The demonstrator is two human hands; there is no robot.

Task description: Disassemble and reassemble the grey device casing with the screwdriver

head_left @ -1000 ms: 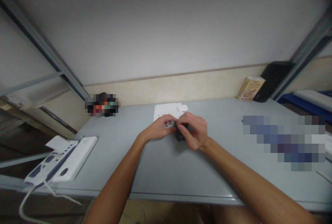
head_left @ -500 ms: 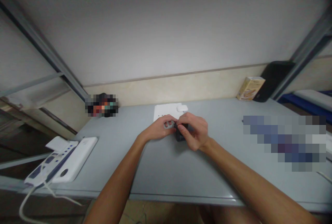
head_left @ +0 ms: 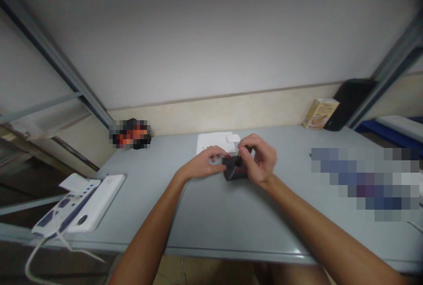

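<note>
A small black box-shaped object (head_left: 233, 172) with a red mark on its front lies on the grey table. My left hand (head_left: 208, 161) is closed on its left end, thumb in front and fingers behind. Above the box, my right hand (head_left: 261, 157) grips a short dark screwdriver (head_left: 239, 159) with a yellowish part, its shaft angled down to the box top. Whether the tip touches a screw is too small to tell. Just behind the hands is a white sheet of paper (head_left: 214, 139) bearing a few tiny dark specks. A rounded white case (head_left: 233, 138) rests on its right corner.
At the left edge of the table (head_left: 205, 219) lie a white power strip (head_left: 66, 203) with cables and a flat white device (head_left: 102, 201). A yellow box (head_left: 320, 113) leans by a black speaker-like object (head_left: 350, 102) at the back right. Blurred items lie far left and right.
My right hand has lifted and shifted right from the box's top, baring more of the box and the screwdriver in its fingers. My left hand has stayed at the left end.
</note>
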